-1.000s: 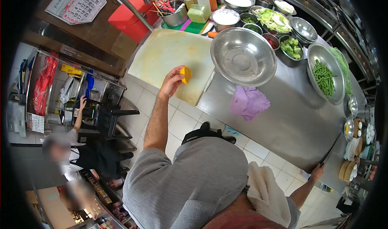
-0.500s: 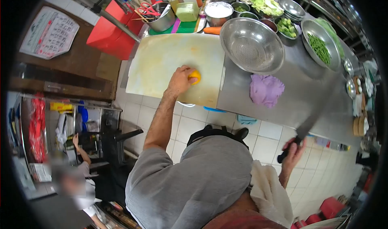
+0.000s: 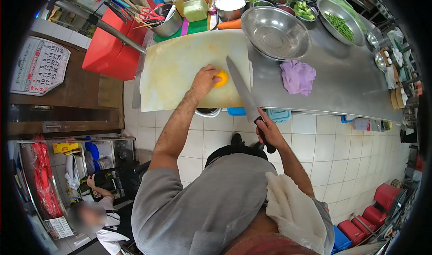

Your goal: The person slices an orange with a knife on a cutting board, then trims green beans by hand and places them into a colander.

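On the pale cutting board (image 3: 175,57), my left hand (image 3: 206,80) grips a yellow-orange round piece (image 3: 221,78), its fingers curled over the piece's left side. My right hand (image 3: 268,130) is closed on the black handle of a large knife (image 3: 241,87). The blade points up and left, its tip over the board just right of the yellow piece, with a gap between them. A purple cloth (image 3: 298,77) lies on the steel counter right of the board.
A perforated steel bowl (image 3: 276,32) stands beyond the board's right corner. Carrots (image 3: 230,24), a scissors pot (image 3: 167,26) and a bowl of green beans (image 3: 338,26) line the back. A red bin (image 3: 112,45) is at left. Another person (image 3: 105,219) is at lower left.
The knife has come from the far right of the counter to the board in my right hand. My left hand has lowered the yellow piece onto the board.
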The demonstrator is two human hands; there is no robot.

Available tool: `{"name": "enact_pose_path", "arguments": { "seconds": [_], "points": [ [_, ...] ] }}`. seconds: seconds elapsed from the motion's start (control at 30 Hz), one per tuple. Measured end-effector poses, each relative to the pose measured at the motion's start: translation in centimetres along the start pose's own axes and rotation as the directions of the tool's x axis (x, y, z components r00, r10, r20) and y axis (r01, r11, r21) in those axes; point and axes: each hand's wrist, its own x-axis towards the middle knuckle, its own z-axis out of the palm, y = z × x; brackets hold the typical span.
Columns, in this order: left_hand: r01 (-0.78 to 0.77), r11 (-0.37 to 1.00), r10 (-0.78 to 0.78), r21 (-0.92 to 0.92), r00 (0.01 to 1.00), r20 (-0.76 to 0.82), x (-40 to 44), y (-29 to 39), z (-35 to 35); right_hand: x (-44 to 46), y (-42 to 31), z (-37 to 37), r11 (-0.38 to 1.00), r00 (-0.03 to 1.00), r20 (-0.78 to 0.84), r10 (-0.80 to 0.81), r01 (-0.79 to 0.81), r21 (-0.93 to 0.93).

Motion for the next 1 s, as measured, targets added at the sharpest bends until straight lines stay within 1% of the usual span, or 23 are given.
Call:
{"name": "enact_pose_path", "arguments": {
  "seconds": [0.07, 0.13, 0.23, 0.33, 0.47, 0.67, 0.77, 0.83, 0.93, 1.0],
  "points": [
    [-0.006, 1.000, 0.007, -0.010, 1.000, 0.025, 0.3, -0.1, -0.3, 0.5, 0.2, 0.2, 1.000, 1.000, 0.011, 0.000, 0.000, 0.032],
    [0.029, 1.000, -0.030, 0.009, 0.997, 0.065, 0.4, 0.4, -0.5, 0.7, 0.5, 0.2, 1.000, 0.999, 0.030, -0.012, 0.012, 0.010],
    [0.049, 0.999, -0.049, 0.003, 0.996, 0.074, 0.6, 0.5, -0.4, 0.6, 0.0, 0.3, 1.000, 0.999, 0.033, 0.009, -0.009, 0.005],
    [0.062, 0.998, -0.065, 0.033, 0.995, 0.079, 0.7, 0.7, -0.3, 0.9, 0.6, 0.2, 1.000, 0.999, 0.041, -0.016, 0.016, 0.009],
    [0.089, 0.995, -0.092, 0.036, 0.991, 0.101, 0.9, 0.6, -0.2, 0.8, 0.6, -0.1, 1.000, 0.999, 0.053, -0.010, 0.010, 0.006],
    [0.096, 0.994, -0.100, 0.042, 0.988, 0.114, 1.1, 0.5, -0.4, 1.6, 0.8, -0.3, 0.997, 0.996, 0.088, 0.010, -0.017, 0.074],
    [0.097, 0.995, -0.098, 0.013, 0.989, 0.110, 1.1, 0.4, -0.2, 2.8, 0.7, 0.3, 0.997, 0.997, 0.077, 0.001, -0.007, 0.077],
    [0.113, 0.993, -0.115, 0.027, 0.986, 0.124, 1.1, 0.3, -0.1, 3.8, -0.1, 1.1, 0.990, 0.998, 0.066, -0.016, 0.007, 0.141],
    [0.151, 0.988, -0.152, 0.018, 0.981, 0.124, 1.2, 0.5, -0.1, 3.7, -0.5, 1.6, 0.989, 0.998, 0.060, -0.009, 0.000, 0.148],
    [0.146, 0.989, -0.146, 0.013, 0.982, 0.119, 1.2, 0.4, -0.1, 2.8, 0.1, 1.7, 0.986, 0.998, 0.068, -0.010, -0.002, 0.168]
  ]
}}
